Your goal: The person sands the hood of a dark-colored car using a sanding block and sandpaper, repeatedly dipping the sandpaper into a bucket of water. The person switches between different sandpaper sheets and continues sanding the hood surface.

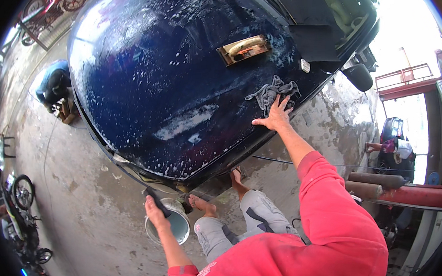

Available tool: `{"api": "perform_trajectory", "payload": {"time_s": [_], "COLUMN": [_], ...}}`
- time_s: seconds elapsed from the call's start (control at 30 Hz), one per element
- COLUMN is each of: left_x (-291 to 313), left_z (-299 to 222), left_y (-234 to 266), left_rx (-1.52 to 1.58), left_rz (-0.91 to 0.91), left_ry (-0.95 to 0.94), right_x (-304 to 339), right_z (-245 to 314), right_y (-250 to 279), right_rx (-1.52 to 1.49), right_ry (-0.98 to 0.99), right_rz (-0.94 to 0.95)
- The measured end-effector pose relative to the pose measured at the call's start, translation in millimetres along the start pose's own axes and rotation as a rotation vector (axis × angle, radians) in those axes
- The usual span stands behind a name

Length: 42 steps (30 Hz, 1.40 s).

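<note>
Right hand [275, 117] on seemingly crumpled rag [271, 93]

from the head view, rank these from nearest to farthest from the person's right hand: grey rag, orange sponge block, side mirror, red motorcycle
1. grey rag: on the soapy blue hood, right at the fingertips of the right hand.
2. orange sponge block: farther up the hood, left of the hand.
3. side mirror: off the car's right edge; close to the block's distance, hard to call.
4. red motorcycle: far upper left.
</note>
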<state>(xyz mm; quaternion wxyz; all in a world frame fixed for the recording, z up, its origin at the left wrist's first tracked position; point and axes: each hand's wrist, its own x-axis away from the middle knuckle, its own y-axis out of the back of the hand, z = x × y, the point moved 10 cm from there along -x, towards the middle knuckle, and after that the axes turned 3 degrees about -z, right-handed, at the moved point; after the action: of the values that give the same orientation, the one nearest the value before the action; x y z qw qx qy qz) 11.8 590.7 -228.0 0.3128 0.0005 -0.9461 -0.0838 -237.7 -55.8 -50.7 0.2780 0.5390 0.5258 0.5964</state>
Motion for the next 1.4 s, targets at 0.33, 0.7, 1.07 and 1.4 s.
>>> {"api": "perform_trajectory", "payload": {"time_s": [0.33, 0.7, 1.07, 1.4], "left_x": [165, 171, 164, 162], "left_z": [-194, -172, -171, -170], "left_y": [-409, -464, -463, -464], "left_rx": [-0.610, -0.901, -0.916, -0.949], "left_rz": [0.302, 0.102, 0.094, 0.087], "left_ry": [-0.804, -0.956, -0.916, -0.910], "right_x": [-37, -150, -265, -247], "right_z": [-70, -260, -286, -277], "right_y": [56, 65, 90, 178], "right_rx": [-0.313, -1.668, -1.945, -2.110], "right_ry": [0.444, -0.336, -0.561, -0.278], "right_rz": [0.173, -0.006, -0.119, -0.506]}}
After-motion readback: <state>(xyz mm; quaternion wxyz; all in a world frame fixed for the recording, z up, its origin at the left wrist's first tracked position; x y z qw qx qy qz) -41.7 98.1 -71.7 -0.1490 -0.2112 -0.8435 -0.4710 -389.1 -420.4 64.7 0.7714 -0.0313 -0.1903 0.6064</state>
